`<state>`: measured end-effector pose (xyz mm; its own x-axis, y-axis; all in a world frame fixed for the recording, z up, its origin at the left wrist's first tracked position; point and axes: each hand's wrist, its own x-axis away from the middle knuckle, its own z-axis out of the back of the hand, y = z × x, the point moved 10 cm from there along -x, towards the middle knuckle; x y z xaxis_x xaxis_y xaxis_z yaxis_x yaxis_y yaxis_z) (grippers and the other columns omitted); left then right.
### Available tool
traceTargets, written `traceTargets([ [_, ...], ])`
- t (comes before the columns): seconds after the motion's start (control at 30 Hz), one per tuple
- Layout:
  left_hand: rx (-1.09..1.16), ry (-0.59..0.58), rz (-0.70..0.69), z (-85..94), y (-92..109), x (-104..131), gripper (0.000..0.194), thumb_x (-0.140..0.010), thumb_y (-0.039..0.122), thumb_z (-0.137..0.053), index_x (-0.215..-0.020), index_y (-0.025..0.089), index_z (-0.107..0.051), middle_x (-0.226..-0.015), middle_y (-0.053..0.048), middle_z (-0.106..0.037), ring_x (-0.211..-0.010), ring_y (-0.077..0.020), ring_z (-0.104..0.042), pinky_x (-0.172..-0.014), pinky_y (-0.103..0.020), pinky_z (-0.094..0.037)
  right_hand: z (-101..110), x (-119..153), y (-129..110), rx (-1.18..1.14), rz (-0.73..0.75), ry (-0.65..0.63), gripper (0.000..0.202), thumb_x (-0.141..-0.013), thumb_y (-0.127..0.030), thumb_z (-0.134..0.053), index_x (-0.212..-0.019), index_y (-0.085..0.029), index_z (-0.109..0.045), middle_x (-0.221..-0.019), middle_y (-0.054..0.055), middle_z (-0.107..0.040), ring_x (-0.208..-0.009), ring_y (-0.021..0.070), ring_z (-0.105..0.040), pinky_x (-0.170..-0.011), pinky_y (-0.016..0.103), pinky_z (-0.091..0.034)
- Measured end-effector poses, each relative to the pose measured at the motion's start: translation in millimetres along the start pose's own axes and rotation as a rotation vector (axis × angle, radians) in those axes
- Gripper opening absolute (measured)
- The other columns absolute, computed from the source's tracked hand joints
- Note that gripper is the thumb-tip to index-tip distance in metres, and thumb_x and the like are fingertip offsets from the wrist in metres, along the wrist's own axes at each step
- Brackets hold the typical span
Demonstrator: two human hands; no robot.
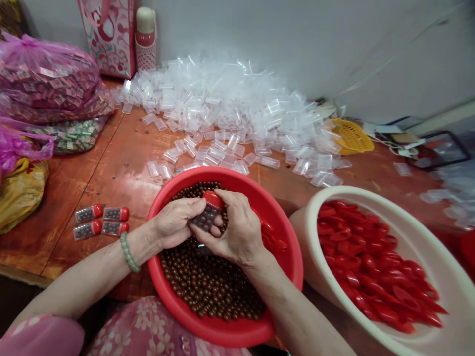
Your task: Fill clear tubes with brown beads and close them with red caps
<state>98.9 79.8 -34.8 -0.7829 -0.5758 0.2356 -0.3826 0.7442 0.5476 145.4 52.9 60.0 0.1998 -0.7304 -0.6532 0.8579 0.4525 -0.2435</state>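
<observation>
Over a red basin of small brown balls, both hands hold one clear plastic case filled with brown balls and topped by a red cap. My left hand pinches the case from the left, thumb near the cap. On the other side my right hand has its fingers wrapped round the case. A second clear piece shows under the right hand, partly hidden. Red caps lie inside the basin on the right. Several filled, red-capped cases rest on the table at left.
A heap of clear empty cases spreads along the wall. At right stands a cream tub of red caps. Pink bags of small packets sit at left. A flask and a yellow basket stand behind.
</observation>
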Motion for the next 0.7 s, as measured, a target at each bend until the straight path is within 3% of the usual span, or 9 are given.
traceTargets([
  [0.23, 0.007, -0.009, 0.045, -5.0, 0, 1, 0.038, -0.078, 0.047, -0.070, -0.079, 0.009, -0.069, -0.074, -0.008, -0.071, -0.064, -0.0142, -0.065, -0.068, -0.027, -0.053, 10, -3, -6, 0.020, 0.047, 0.050, 0.066, -0.070, -0.038, -0.071, -0.127, -0.019, -0.044, -0.097, 0.013, -0.064, -0.085, 0.0290, -0.064, -0.074, 0.046, -0.055],
  [0.4, -0.034, 0.034, 0.230, -3.6, -16, -4, 0.063, -0.088, 0.067, -0.040, -0.071, 0.012, -0.065, -0.058, -0.006, -0.065, -0.049, -0.0141, -0.061, -0.053, -0.026, -0.050, 3, 3, -14, 0.006, 0.160, 0.005, 0.070, -0.071, -0.036, -0.070, -0.131, -0.016, -0.042, -0.093, 0.012, -0.066, -0.082, 0.0277, -0.064, -0.074, 0.045, -0.053],
  [0.47, -0.064, 0.156, 0.243, 2.2, -21, -2, 0.056, -0.092, 0.058, -0.038, -0.068, 0.014, -0.061, -0.051, -0.003, -0.060, -0.040, -0.0120, -0.055, -0.044, -0.024, -0.045, -1, 9, -19, 0.032, 0.228, -0.030, 0.068, -0.072, -0.036, -0.070, -0.130, -0.012, -0.043, -0.091, 0.013, -0.067, -0.080, 0.0274, -0.065, -0.072, 0.044, -0.054],
  [0.6, -0.160, 0.445, 0.177, 13.1, -18, 9, 0.039, -0.092, 0.026, -0.034, -0.058, 0.016, -0.052, -0.041, 0.001, -0.050, -0.033, -0.0095, -0.044, -0.037, -0.021, -0.038, -4, 17, -30, 0.076, 0.331, -0.056, 0.062, -0.074, -0.036, -0.072, -0.124, -0.007, -0.049, -0.084, 0.016, -0.069, -0.074, 0.0275, -0.066, -0.069, 0.044, -0.054],
  [0.7, -0.195, 0.538, 0.186, 13.9, -18, 20, 0.038, -0.089, 0.022, -0.033, -0.053, 0.017, -0.045, -0.039, 0.002, -0.045, -0.032, -0.0092, -0.042, -0.035, -0.020, -0.035, -1, 19, -39, 0.072, 0.372, -0.050, 0.065, -0.075, -0.036, -0.073, -0.127, -0.005, -0.049, -0.082, 0.017, -0.071, -0.070, 0.0275, -0.066, -0.069, 0.045, -0.054],
])
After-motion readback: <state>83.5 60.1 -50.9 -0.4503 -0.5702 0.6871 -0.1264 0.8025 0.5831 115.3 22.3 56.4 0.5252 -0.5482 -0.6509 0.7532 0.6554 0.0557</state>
